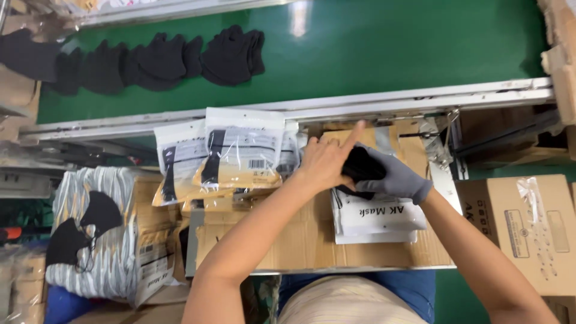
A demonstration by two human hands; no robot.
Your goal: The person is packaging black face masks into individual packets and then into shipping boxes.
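Your gloved right hand and bare left hand close together around a black mask, above the white pouches on the cardboard. Your fingers hide most of the mask.

A single head-worn camera looks steeply down, close over a brown cardboard-covered worktop, with the green conveyor belt running across at twelve o'clock.

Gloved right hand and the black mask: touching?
Touching. The head view shows the right hand, in a grey glove, wrapped around the black mask, with the bare left hand pressed on it from the other side.
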